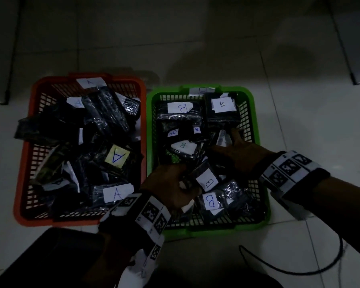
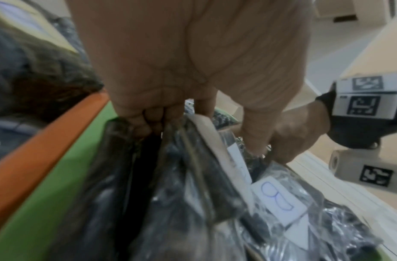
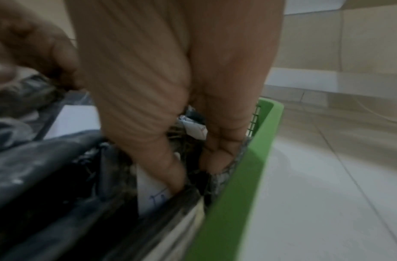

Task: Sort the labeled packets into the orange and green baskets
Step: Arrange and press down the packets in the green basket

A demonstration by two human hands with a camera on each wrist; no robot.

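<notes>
The left hand (image 1: 170, 185), nearest the lens, curls its fingers round a B-labelled packet (image 1: 206, 179) over the green basket (image 1: 256, 129), while the right hand (image 1: 240, 154) reaches flat-fingered among the packets there, beside the orange basket (image 1: 21, 183) of A packets.

Head overhead — wrists close, sharing green basket (image 1: 256, 113)

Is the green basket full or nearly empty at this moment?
Nearly full. In the head view dark packets with B labels cover the green basket almost from wall to wall.
</notes>
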